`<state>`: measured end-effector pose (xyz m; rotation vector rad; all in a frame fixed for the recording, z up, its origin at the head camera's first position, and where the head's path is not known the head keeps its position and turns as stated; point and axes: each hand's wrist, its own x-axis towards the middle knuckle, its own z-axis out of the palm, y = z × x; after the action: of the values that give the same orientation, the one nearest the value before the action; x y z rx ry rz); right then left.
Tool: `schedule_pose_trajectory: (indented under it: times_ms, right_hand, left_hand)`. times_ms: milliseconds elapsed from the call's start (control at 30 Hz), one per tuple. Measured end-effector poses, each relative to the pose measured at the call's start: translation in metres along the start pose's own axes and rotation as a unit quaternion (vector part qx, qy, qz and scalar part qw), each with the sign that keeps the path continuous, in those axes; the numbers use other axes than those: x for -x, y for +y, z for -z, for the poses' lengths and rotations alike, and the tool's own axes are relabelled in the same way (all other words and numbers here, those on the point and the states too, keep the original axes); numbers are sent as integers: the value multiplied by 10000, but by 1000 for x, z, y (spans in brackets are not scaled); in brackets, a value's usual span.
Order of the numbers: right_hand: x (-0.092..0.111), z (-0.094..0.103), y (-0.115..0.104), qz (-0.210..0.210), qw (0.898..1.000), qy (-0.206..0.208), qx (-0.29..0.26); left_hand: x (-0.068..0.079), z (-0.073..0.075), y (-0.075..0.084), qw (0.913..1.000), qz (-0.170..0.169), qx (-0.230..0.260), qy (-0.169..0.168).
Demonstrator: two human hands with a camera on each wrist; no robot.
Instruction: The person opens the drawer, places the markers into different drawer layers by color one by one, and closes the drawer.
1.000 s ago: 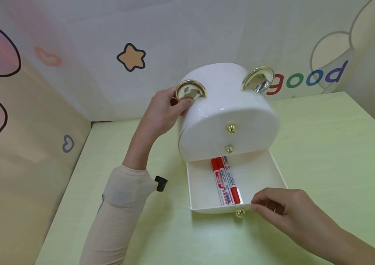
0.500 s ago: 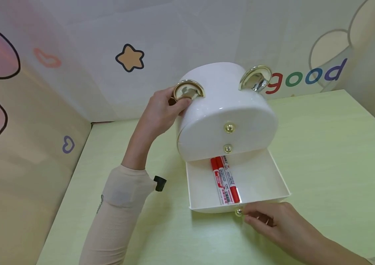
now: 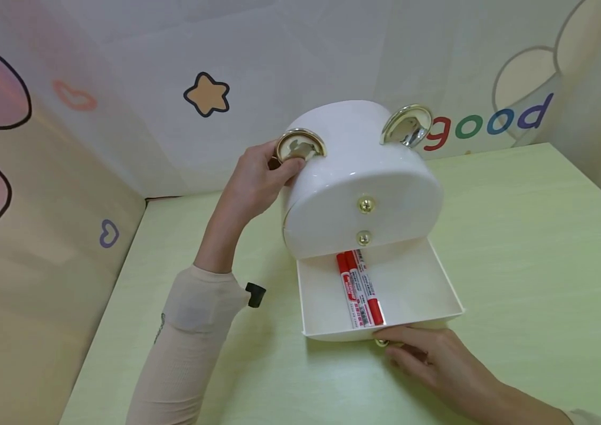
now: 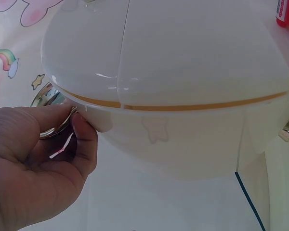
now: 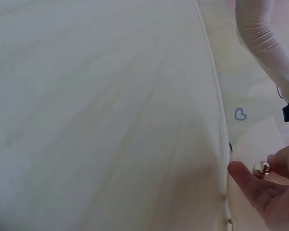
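Note:
A glossy white storage box (image 3: 358, 133) with two gold ear-shaped pieces stands on the table, its bottom drawer (image 3: 412, 283) pulled out toward me. My left hand (image 3: 258, 184) grips the left gold ear (image 3: 300, 143) between thumb and fingers; the left wrist view shows the same left hand (image 4: 48, 168) at the box's side. At the drawer's front, my right hand (image 3: 435, 354) pinches the small round gold knob (image 3: 381, 342). The knob (image 5: 261, 169) shows between thumb and finger in the right wrist view. Red-capped markers (image 3: 350, 289) lie side by side in the drawer.
Two more gold knobs (image 3: 366, 205) sit on the upper front of the box. The pale green table (image 3: 523, 236) reaches back to a printed white wall (image 3: 290, 59). A side wall (image 3: 51, 236) rises along the left table edge.
My right hand has slid left along the drawer's front edge, from its right part to the gold knob, and closed on it. The left hand keeps its grip on the ear.

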<state>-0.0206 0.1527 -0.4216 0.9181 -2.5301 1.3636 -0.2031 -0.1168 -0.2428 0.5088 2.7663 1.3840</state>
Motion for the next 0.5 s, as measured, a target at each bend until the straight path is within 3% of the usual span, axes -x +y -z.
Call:
schedule_pose_trajectory:
  times_ms: [100,300,500]
  right_hand:
    - [-1,-3,-2,-136,9998,111,-92]
    - [-4,-2,-7,-833,9957,266,-290]
    - [-9,-3,-9,-818,9954,439,-252]
  left_hand:
    - [0,0,-1,10000,3,-4,21]
    - [2,0,0,10000,-32,36,16]
    - [1,1,0,10000,-15,35,24]
